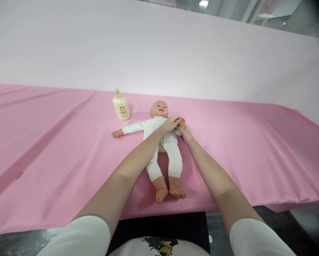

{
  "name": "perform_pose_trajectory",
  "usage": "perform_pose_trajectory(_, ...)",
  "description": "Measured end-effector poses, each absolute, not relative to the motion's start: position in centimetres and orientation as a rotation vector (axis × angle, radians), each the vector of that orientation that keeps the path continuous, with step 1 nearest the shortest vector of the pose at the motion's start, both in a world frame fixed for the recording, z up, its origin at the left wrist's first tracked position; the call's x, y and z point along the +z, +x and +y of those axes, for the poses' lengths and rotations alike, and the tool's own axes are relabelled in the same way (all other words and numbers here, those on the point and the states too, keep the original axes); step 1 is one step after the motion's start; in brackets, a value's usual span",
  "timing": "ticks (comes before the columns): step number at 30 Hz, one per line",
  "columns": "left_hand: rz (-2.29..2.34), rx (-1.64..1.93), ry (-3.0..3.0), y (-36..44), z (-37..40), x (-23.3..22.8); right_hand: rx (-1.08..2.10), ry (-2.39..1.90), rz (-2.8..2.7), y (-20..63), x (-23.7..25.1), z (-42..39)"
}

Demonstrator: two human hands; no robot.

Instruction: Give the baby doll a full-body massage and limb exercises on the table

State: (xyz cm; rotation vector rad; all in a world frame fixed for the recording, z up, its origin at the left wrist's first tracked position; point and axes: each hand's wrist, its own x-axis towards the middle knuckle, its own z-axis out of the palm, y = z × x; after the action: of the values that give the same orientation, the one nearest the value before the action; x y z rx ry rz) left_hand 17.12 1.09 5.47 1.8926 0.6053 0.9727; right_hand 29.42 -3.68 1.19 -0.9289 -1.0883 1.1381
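A baby doll [174, 156] with a white cloth body lies on its back on the pink cloth, head away from me and feet toward me. My left hand [172, 123] reaches across the doll's chest, its fingers closed on the doll's hand at the right. Below that same doll hand, my right hand [185, 133] has its fingers wrapped round it and the wrist. The doll's other arm stretches out to the left, untouched. Beyond that arm stands a cream pump bottle [121, 108] with a dark printed label, upright and apart from both hands.
The pink cloth [76, 149] covers the table, with folds on the left and right. A small brownish piece [19, 175] lies on it at far left. Behind the table rises a white panel [154, 53]. The table's front edge runs close to my body.
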Motion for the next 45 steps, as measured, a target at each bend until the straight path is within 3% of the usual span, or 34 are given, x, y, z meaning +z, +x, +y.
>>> perform_pose_trajectory(45, 0.639, 0.88, 1.875, 16.8, 0.0, 6.4, 1.041, -0.966, -1.081, 29.1, 1.2, -3.7)
